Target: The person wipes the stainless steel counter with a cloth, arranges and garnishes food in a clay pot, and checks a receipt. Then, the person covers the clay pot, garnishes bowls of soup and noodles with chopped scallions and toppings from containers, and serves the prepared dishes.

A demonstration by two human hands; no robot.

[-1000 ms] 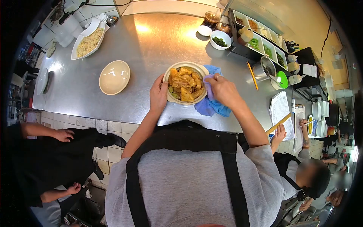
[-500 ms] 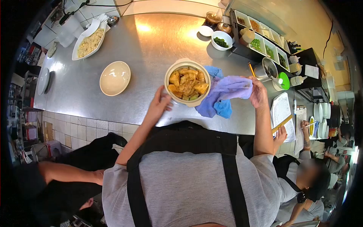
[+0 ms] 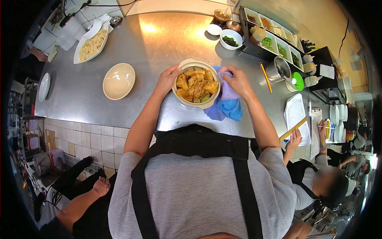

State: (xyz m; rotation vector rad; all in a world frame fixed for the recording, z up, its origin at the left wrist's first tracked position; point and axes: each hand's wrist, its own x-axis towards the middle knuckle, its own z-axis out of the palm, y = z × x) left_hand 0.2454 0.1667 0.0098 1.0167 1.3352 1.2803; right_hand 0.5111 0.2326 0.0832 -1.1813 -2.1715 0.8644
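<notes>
A cream clay pot filled with golden-brown chunks of food and some green pieces sits on the steel counter in front of me. My left hand is closed on the pot's left rim, its fingers at the upper left edge. On the other side, my right hand grips a purple cloth beside the pot's right rim; whether the cloth presses on the pot is hidden. A blue cloth lies below it, partly under the purple one.
An empty beige bowl stands left, with a dish of fried rice behind it. Back right are a bowl of greens, garnish trays and a metal container. A co-worker's hand is near papers.
My right hand has brought the purple cloth leftward to the pot's right side. My left hand has moved up onto the pot's left rim. The person at lower left has shifted.
</notes>
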